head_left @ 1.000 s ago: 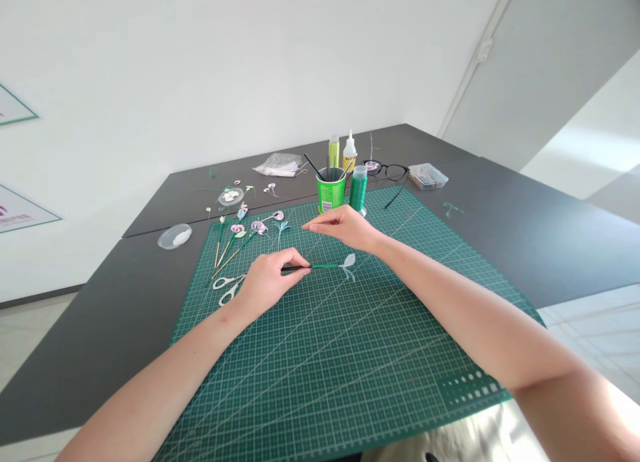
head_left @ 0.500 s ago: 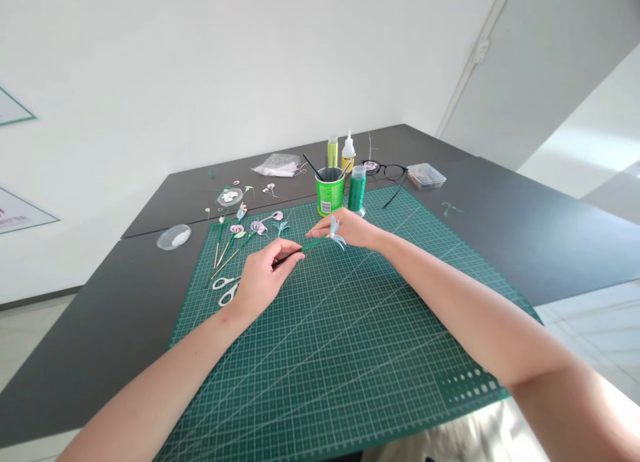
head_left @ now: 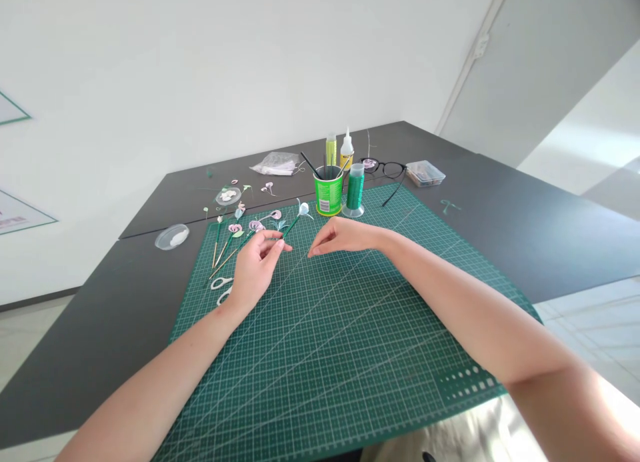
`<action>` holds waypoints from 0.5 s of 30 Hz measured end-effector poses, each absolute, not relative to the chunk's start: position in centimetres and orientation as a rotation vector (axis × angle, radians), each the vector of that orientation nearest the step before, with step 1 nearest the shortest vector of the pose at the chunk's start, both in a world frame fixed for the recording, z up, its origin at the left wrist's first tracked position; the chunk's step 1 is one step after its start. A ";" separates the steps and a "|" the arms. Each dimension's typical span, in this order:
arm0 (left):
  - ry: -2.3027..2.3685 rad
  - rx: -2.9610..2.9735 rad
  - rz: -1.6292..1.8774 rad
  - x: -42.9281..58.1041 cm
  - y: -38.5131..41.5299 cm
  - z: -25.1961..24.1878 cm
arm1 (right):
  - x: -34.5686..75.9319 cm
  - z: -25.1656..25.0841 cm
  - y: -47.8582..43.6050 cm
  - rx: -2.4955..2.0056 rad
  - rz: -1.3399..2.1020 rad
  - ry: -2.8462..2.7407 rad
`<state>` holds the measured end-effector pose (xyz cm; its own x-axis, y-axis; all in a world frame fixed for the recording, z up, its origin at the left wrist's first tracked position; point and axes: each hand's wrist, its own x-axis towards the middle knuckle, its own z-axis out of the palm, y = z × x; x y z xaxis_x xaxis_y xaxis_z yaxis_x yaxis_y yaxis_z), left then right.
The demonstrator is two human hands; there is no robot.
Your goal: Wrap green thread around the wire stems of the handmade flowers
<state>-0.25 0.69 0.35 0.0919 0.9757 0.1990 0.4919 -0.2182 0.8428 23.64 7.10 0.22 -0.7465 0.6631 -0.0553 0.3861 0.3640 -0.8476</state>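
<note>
Between the fingertips of my left hand (head_left: pixel 257 262) is the green stem of a pale blue flower (head_left: pixel 304 210), its bloom tilted up and away to the right. My right hand (head_left: pixel 343 236) hovers over the green cutting mat (head_left: pixel 340 355), thumb and fingers pinched together at the tips; whatever they hold, if anything, is too small to make out. White-handled scissors (head_left: pixel 221 283) lie partly hidden beside my left wrist. Beyond my left hand lie several flowers on sticks, among them a pink one (head_left: pixel 235 229).
Behind my hands stand a green cup (head_left: pixel 329 194) with dark tools, a green thread spool (head_left: pixel 355 187) and a glue bottle (head_left: pixel 347 149). Glasses (head_left: pixel 394 171) and a clear box (head_left: pixel 425 173) are at the right. A shallow dish (head_left: pixel 172 237) sits at the left.
The flower in my left hand has swung from low and level to tilted up, its bloom further left. My right hand has come away from the stem and moved slightly down.
</note>
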 end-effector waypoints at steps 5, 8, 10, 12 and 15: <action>1.477 1.818 1.022 -0.4 0.8 0.0 | 23.8 0.7 6.8 -0.930 1.370 -2.373; 1.497 1.837 1.003 -0.4 1.0 -0.1 | 23.8 1.0 6.7 -0.922 1.389 -2.405; 1.514 1.845 0.975 -0.4 1.1 -0.1 | 23.9 1.1 6.7 -0.905 1.400 -2.421; 1.526 1.852 0.939 -0.4 1.2 -0.3 | 23.9 1.3 6.5 -0.845 1.447 -2.414; 1.510 1.844 0.876 -0.5 1.2 -0.7 | 23.6 1.7 6.1 -0.718 1.522 -2.354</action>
